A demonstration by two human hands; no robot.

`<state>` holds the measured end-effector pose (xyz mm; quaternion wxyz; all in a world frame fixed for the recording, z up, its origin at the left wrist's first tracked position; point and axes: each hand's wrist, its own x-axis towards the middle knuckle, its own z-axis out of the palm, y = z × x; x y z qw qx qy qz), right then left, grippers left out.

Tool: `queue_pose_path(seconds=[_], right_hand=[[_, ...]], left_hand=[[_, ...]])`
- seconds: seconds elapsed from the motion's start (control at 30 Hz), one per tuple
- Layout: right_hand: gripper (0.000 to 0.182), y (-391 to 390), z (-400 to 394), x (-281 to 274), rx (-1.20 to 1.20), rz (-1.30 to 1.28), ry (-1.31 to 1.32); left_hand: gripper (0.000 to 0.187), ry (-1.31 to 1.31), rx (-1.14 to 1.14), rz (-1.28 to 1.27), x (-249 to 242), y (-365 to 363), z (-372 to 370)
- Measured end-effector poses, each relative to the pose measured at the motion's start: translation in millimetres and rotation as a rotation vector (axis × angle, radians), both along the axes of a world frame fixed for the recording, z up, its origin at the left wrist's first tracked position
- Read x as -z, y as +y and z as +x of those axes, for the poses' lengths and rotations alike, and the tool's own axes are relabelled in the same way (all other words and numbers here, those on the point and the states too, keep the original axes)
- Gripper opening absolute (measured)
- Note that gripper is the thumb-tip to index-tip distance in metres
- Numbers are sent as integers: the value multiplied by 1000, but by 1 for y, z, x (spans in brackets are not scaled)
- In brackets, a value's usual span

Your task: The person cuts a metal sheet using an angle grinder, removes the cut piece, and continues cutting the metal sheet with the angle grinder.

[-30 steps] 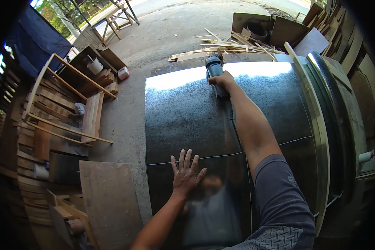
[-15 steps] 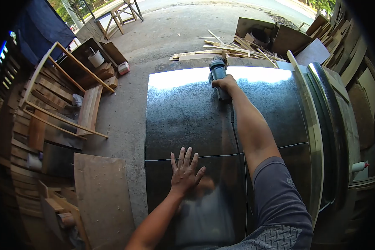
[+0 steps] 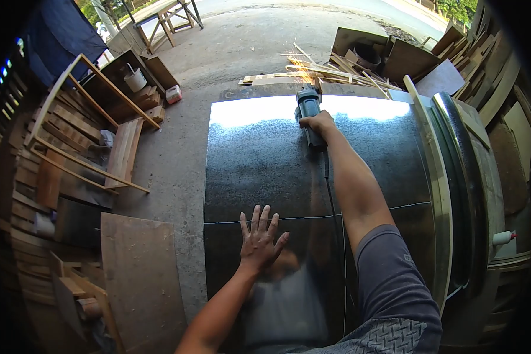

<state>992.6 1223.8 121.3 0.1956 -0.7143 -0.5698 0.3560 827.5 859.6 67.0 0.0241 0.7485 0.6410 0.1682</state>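
My right hand (image 3: 318, 122) is wrapped round the body of a teal angle grinder (image 3: 308, 106) at the far edge of a dark, shiny metal sheet (image 3: 259, 165). Orange sparks (image 3: 302, 69) fly forward from the grinder's head, whose disc is hard to make out. The power cord (image 3: 330, 189) trails back toward me under my right arm. Pressed flat on the sheet, fingers spread, my left hand (image 3: 259, 239) reaches across a pale marked line (image 3: 312, 218). A second pale line runs lengthwise near my right arm.
A wooden strip (image 3: 439, 194) and a dark rolled sheet (image 3: 463, 159) lie along the right side. Scrap wood (image 3: 336, 68) is piled beyond the far edge. On the left are a wooden frame (image 3: 91, 162), a leaning board (image 3: 138, 265) and a white bucket (image 3: 135, 79).
Sparks now spray from the grinder's head, where none showed before. Both hands keep nearly the same places, and the view has shifted slightly.
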Motion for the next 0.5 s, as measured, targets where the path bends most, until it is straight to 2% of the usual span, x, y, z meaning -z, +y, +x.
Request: queue_pose_path(seconds=[0.37, 0.5], right_hand=[[75, -15, 0, -4, -1, -7, -39], [68, -23, 0, -11, 11, -35, -15]], left_hand=[[62, 5, -8, 13, -1, -1, 1], [62, 0, -12, 13, -2, -1, 0]])
